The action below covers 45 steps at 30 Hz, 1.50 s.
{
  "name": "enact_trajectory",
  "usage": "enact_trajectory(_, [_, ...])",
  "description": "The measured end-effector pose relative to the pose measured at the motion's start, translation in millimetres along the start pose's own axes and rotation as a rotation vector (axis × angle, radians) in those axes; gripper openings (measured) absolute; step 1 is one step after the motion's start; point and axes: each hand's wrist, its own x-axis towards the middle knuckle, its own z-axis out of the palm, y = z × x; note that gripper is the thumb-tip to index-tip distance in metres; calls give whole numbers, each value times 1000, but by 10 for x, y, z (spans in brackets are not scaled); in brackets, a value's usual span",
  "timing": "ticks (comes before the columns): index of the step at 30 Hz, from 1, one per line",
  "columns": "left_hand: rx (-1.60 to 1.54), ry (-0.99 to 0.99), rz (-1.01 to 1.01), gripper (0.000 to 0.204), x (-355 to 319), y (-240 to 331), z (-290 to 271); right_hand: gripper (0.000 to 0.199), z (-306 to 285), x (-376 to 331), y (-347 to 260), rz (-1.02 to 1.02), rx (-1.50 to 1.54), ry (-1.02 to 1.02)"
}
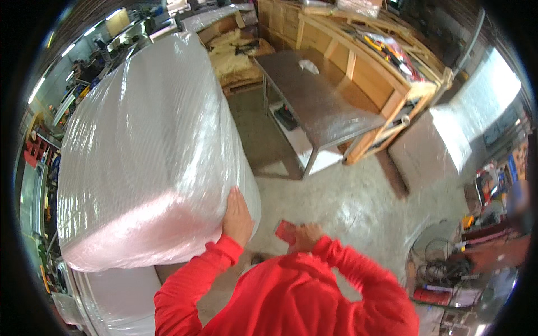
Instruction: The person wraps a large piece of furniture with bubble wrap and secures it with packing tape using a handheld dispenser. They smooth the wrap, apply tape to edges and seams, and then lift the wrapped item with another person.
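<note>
While the large film-wrapped bundle (145, 134) stands at the left, filling much of that side, the left hand (237, 218) lies against its near right edge, fingers extended and close together, flat on the film rather than gripping. Just to the right, apart from the bundle, the right hand (307, 236) has its fingers curled around a small red object (285, 231), whose kind cannot be told. A pale wrapped item (126, 297) sits at the near left. Farther off, right of the bundle, a dark-topped desk (314, 101) bears a crumpled white piece (309, 66). Alongside its far right edge runs a wooden frame (367, 84). At the right stands a film-covered block (428, 151); nearer on that side lie tangled dark cables (443, 270).
</note>
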Motion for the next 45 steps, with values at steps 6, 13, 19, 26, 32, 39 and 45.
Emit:
enact_trajectory(6, [-1008, -140, -93, 66, 235, 388, 176, 76, 68, -361, 758, 184, 370, 519])
enact_trajectory(13, [-1442, -320, -211, 58, 627, 943, 23, 79, -706, 288, 1570, 50, 376, 607])
enact_trajectory(19, [-2198, -102, -801, 51, 1607, 446, -222, 77, -1826, 1221, 1748, -677, 702, 648])
enact_trajectory(26, [-2570, 2, -911, 39, 2248, -275, -557, 78, -3024, 1867, 1693, -1099, 349, 395])
enact_trajectory(32, [-2332, 238, -1203, 32, 2383, -165, -801, 78, -3329, 2341, 1696, -1276, 281, 258])
enact_trajectory(39, [-1650, 552, -1457, 14, 2341, -288, -1435, 74, -3647, 2388, 1296, -1620, 344, 247])
enact_trajectory(45, [-537, 815, -1478, 16, 1280, -1720, -2266, 79, -4494, 1801, 678, -1649, 274, 349])
